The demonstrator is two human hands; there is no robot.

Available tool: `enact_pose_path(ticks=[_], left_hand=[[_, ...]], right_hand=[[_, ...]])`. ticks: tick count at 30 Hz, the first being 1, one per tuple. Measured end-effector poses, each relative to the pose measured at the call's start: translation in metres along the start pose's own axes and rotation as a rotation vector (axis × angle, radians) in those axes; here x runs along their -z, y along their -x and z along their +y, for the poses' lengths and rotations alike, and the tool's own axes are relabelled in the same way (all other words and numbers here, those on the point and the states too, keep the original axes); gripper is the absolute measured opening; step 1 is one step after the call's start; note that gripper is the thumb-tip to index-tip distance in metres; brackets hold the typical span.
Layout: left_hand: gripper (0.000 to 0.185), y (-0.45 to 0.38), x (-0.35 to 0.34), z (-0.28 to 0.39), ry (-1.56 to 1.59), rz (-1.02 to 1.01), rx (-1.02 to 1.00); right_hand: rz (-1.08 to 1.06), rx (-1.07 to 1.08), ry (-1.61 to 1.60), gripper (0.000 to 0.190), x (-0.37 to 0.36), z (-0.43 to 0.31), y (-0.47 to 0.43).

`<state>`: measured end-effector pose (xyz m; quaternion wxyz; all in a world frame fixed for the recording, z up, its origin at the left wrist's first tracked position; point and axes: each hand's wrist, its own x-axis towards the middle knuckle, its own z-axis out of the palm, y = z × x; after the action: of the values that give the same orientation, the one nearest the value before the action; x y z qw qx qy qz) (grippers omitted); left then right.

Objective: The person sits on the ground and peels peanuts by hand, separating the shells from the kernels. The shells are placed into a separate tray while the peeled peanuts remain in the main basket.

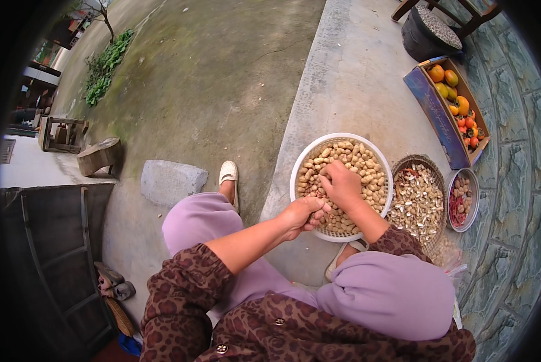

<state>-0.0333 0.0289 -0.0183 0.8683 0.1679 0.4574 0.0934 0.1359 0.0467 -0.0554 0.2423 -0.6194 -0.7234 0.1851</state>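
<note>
A round white plastic basket [296, 181] full of unshelled peanuts [373, 174] sits between my feet and ahead of me. My left hand [304, 216] is over the basket's near left part, its fingers curled with the thumb against them; whether a peanut is inside cannot be told. Just right of it, my right hand [341, 183] reaches down over the peanuts, palm side down, its fingertips hidden among or above them. Some reddish shelled kernels [313, 190] lie among the peanuts beside the hands. To the right, a woven basket [443, 190] holds peanut shells [415, 199].
A metal bowl [477, 199] with walnuts and dried red chillies stands by the stone-patterned wall [517, 176]. Beyond is a cardboard box [438, 117] of persimmons and tomato-like fruit. A concrete block [173, 182] and a wooden stool [99, 155] lie left. A plastic bag [449, 255] is near my right knee.
</note>
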Motion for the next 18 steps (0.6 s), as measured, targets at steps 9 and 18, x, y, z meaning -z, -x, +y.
enact_pose_path(ticks=[9, 18], left_hand=[[0.019, -0.005, -0.006, 0.010, -0.011, -0.007, -0.221], [0.013, -0.010, -0.015, 0.012, -0.107, 0.014, -0.283]], right_hand=[[0.271, 0.293, -0.180, 0.019, 0.047, -0.014, 0.037], [0.016, -0.396, -1.117, 0.009, 0.043, -0.004, 0.049]])
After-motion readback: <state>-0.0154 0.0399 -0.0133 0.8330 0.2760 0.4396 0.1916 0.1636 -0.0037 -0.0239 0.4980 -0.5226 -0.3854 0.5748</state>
